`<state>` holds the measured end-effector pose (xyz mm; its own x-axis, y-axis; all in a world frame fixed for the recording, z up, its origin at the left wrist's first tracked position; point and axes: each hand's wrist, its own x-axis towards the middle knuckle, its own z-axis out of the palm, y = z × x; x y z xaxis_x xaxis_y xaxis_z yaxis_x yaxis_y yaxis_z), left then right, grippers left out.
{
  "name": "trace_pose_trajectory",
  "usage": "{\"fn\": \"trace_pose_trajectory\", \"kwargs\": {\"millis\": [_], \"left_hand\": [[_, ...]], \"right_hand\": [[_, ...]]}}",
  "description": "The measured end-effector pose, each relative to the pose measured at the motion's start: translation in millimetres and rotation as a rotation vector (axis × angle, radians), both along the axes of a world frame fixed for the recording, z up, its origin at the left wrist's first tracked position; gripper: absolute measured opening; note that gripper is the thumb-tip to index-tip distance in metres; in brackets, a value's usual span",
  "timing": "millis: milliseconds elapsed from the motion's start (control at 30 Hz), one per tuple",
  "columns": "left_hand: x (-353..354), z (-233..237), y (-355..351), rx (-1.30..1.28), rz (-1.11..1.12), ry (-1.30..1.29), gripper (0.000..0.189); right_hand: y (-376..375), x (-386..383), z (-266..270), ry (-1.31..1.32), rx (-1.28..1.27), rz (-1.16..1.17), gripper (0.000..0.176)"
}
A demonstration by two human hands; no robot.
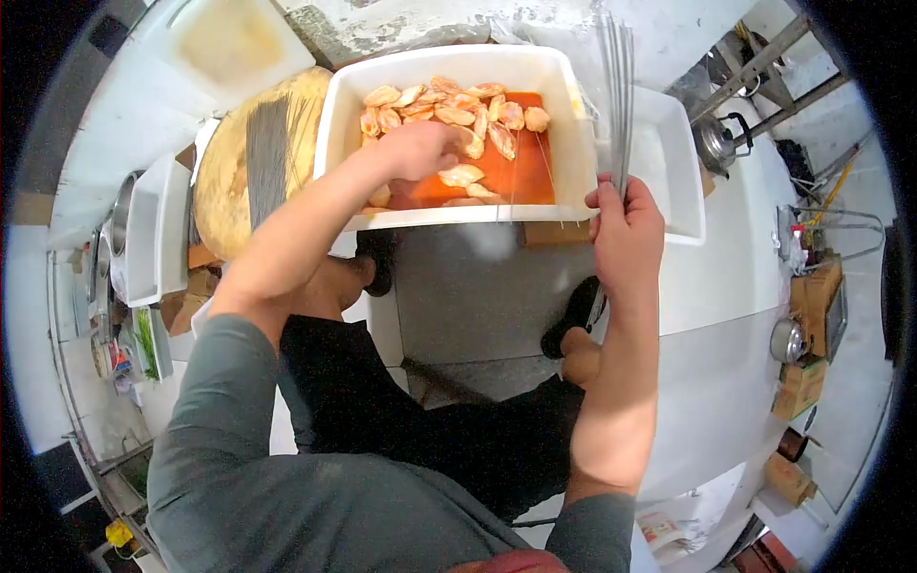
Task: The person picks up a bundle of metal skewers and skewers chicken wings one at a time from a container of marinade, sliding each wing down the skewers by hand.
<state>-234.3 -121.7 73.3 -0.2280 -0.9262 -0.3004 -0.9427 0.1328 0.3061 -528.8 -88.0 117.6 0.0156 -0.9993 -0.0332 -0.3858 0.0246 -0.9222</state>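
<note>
A white tub point(449, 216) holds several raw chicken wing pieces, most of them heaped along its far side, with reddish-orange marinade on the bottom. Over the middle of the tub is my left hand point(420, 151), its fingers bent and closed at a chicken wing point(473, 145); the hand partly hides the grip. My right hand point(630, 229), beside the tub's right end, is wrapped round a bundle of thin metal skewers point(617, 105) that point upward. A few single skewers point(543, 153) show inside the tub's right part.
Left of the tub, a pile of thin skewers point(266, 158) lies on a round wooden board point(220, 191). A second white tub point(678, 181) stands to the right. Further right are a kettle point(716, 143) and cardboard boxes point(800, 387). My legs are below the tub.
</note>
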Motion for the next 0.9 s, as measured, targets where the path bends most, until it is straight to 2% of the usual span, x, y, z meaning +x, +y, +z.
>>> {"fn": "trace_pose_trajectory", "kwargs": {"millis": [67,100,200,233,333,467,667,767,867,900], "left_hand": [[-13,-6,-17,-0.011,-0.199,-0.180,0.041],[-23,-4,-28,0.121,-0.296,-0.264,0.056],[-25,-47,-47,-0.055,-0.492,-0.359,0.062],[-27,-58,-56,-0.029,-0.563,-0.410,0.069],[-31,-74,-66,-0.106,-0.540,-0.377,0.071],[-38,-77,-72,-0.049,-0.494,-0.419,0.072],[-28,-77,-63,0.015,-0.483,-0.448,0.061],[-8,-83,-51,-0.026,-0.487,-0.421,0.058],[8,-79,-39,0.014,-0.461,-0.427,0.063],[13,-75,-35,0.049,-0.394,-0.358,0.064]], "right_hand": [[1,0,0,-0.003,-0.026,-0.007,0.026],[2,1,3,-0.011,-0.018,-0.013,0.027],[1,0,5,-0.044,-0.027,0.004,0.027],[2,0,7,-0.071,-0.022,0.007,0.027],[2,0,12,-0.054,0.004,0.039,0.026],[4,4,12,-0.019,-0.067,0.047,0.025],[9,6,18,-0.024,0.066,0.064,0.026],[10,6,12,0.059,-0.002,0.053,0.026],[11,7,11,-0.042,0.045,0.051,0.026],[11,7,11,-0.040,0.052,0.046,0.026]]}}
